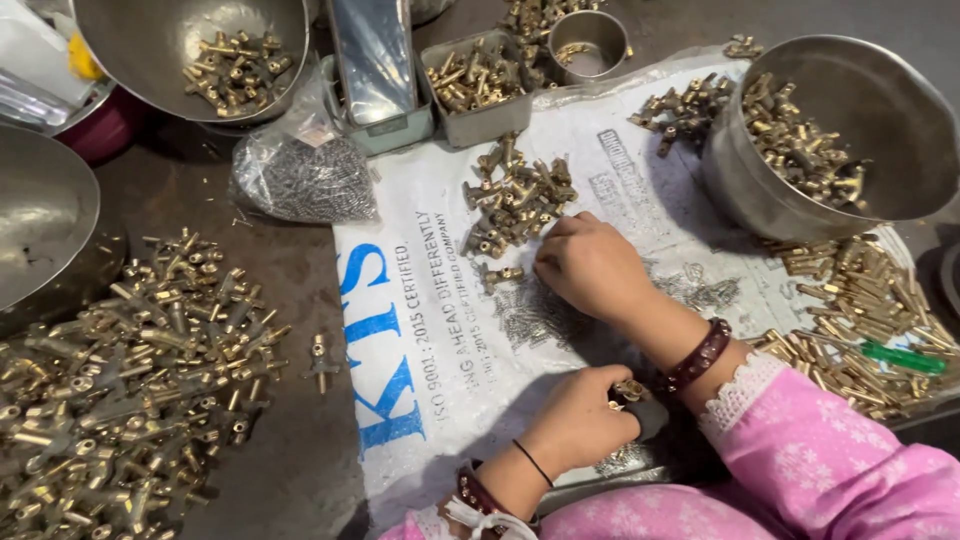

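A person's right hand reaches forward with fingers curled down onto a small brass fitting lying just off its fingertips, long axis running sideways, at the near edge of a heap of brass fittings. The left hand, nearer the body, is clenched around a dark-handled tool and a brass piece, well behind that fitting.

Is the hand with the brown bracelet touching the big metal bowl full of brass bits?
Apart. In the head view the right hand rests on the white sack, and a bare strip of sack lies between it and the metal bowl.
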